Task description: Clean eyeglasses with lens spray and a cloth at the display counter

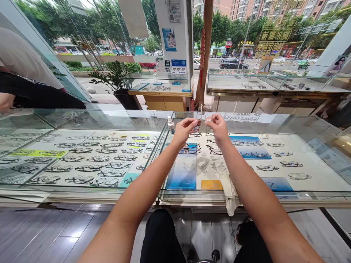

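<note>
Head view: one eyeglass frame (201, 114) in left hand (184, 130) and right hand (218, 128)

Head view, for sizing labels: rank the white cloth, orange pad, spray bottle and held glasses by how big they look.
1. white cloth
2. orange pad
3. spray bottle and glasses: about alike, and both farther from the camera, so not ranked apart.

I'm stretching both bare arms straight out ahead, forearms angling in toward each other. My left hand (184, 129) and my right hand (218, 127) are hovering close together, thumbs and forefingers pinching shut, the other fingers curling loosely, wrists lifted.
</note>
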`<state>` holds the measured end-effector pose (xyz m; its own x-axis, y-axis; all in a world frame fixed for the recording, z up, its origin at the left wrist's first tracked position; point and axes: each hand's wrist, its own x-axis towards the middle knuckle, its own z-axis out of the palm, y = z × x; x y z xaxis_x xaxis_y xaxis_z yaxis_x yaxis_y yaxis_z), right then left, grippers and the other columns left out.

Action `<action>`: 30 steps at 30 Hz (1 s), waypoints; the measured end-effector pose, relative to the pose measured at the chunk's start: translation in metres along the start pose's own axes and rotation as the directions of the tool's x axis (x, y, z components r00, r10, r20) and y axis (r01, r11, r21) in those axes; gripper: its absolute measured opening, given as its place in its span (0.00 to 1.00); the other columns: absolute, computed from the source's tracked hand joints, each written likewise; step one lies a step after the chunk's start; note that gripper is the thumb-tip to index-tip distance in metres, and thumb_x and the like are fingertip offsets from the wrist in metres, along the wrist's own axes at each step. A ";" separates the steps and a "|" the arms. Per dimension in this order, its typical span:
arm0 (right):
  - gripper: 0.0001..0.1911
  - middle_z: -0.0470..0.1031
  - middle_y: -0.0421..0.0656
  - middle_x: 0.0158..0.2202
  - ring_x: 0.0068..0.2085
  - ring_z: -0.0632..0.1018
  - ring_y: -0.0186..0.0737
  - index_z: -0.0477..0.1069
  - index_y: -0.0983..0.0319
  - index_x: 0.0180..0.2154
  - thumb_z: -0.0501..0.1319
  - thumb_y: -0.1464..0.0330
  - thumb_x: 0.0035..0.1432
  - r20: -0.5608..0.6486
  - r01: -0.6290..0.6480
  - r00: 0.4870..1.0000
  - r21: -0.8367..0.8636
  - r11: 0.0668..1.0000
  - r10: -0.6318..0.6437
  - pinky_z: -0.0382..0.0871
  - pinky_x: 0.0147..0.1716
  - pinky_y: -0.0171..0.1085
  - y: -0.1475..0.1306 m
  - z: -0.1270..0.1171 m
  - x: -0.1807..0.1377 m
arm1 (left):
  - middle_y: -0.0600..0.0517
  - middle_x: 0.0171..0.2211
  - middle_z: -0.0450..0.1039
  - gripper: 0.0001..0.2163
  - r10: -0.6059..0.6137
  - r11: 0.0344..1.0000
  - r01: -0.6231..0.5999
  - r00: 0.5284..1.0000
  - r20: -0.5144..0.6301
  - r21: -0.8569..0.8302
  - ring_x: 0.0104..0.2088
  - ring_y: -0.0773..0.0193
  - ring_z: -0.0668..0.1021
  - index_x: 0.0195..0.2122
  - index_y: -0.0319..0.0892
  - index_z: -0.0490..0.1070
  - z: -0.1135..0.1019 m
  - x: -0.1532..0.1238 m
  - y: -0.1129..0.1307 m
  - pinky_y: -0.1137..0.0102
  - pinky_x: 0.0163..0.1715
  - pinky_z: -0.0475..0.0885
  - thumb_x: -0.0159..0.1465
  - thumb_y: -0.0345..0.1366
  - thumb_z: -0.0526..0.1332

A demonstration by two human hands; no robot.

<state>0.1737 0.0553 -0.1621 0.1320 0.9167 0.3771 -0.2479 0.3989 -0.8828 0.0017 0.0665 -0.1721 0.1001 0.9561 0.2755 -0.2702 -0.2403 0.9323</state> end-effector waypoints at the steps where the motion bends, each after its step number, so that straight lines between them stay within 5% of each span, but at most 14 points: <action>1: 0.24 0.75 0.35 0.34 0.36 0.73 0.38 0.60 0.54 0.39 0.71 0.63 0.44 -0.030 0.006 1.000 -0.020 1.000 -0.007 0.68 0.41 0.38 0.001 -0.001 0.001 | 0.44 0.43 0.86 0.28 0.018 1.000 -0.018 1.000 -0.012 0.023 0.46 0.55 0.85 0.38 0.42 0.83 0.000 0.001 -0.001 0.65 0.42 0.81 0.47 0.59 0.84; 6: 0.23 0.75 0.40 0.41 0.38 0.73 0.40 0.62 0.54 0.48 0.68 0.62 0.53 -0.163 0.097 0.977 -0.249 0.964 -0.140 0.69 0.43 0.41 0.005 -0.008 0.005 | 0.45 0.40 0.87 0.28 0.096 0.989 -0.090 0.994 -0.055 0.116 0.39 0.60 0.84 0.38 0.42 0.83 -0.004 0.005 -0.004 0.67 0.37 0.80 0.50 0.61 0.82; 10: 0.17 0.75 0.47 0.51 0.48 0.74 0.47 0.66 0.55 0.49 0.67 0.65 0.60 -0.252 0.187 0.892 -0.549 0.815 -0.375 0.68 0.55 0.48 0.002 -0.010 0.000 | 0.45 0.40 0.86 0.26 0.105 0.984 -0.096 0.993 -0.052 0.147 0.40 0.60 0.84 0.38 0.42 0.83 -0.006 0.006 -0.007 0.67 0.38 0.82 0.52 0.59 0.81; 13: 0.11 0.75 0.48 0.50 0.52 0.73 0.53 0.67 0.55 0.44 0.66 0.67 0.62 -0.229 0.178 0.852 -0.719 0.672 -0.471 0.65 0.59 0.54 -0.002 -0.007 -0.007 | 0.45 0.40 0.86 0.24 0.131 0.979 -0.119 0.989 -0.064 0.165 0.39 0.61 0.83 0.37 0.42 0.83 -0.006 0.005 -0.008 0.67 0.37 0.83 0.53 0.58 0.81; 17: 0.06 0.75 0.46 0.42 0.48 0.73 0.53 0.68 0.55 0.37 0.61 0.73 0.63 -0.135 0.181 0.867 -0.812 0.555 -0.480 0.64 0.57 0.54 -0.003 -0.004 -0.012 | 0.46 0.39 0.85 0.22 0.167 0.973 -0.145 0.979 -0.113 0.182 0.38 0.62 0.82 0.37 0.42 0.83 -0.005 0.003 -0.006 0.68 0.35 0.82 0.54 0.55 0.81; 22: 0.04 0.80 0.43 0.36 0.40 0.76 0.48 0.73 0.56 0.38 0.61 0.72 0.64 0.010 0.276 0.908 -0.766 0.580 -0.420 0.66 0.53 0.50 0.002 -0.001 -0.013 | 0.46 0.40 0.84 0.24 0.177 0.975 -0.154 0.974 -0.144 0.162 0.40 0.60 0.83 0.38 0.42 0.83 -0.006 0.004 -0.004 0.67 0.36 0.83 0.53 0.57 0.81; 30: 0.17 0.85 0.51 0.55 0.38 0.79 0.47 0.79 0.57 0.55 0.62 0.66 0.66 -0.007 0.265 0.922 -0.716 0.646 -0.386 0.71 0.53 0.52 0.010 -0.003 -0.011 | 0.46 0.38 0.84 0.24 0.191 0.966 -0.163 0.974 -0.124 0.201 0.38 0.61 0.82 0.36 0.42 0.84 -0.006 0.004 -0.004 0.67 0.36 0.82 0.53 0.58 0.81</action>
<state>0.1727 0.0493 -0.1759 0.2243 0.6912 0.6869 0.5621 0.4841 -0.6706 -0.0026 0.0720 -0.1765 -0.0725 0.9060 0.4170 -0.0846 -0.4222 0.9026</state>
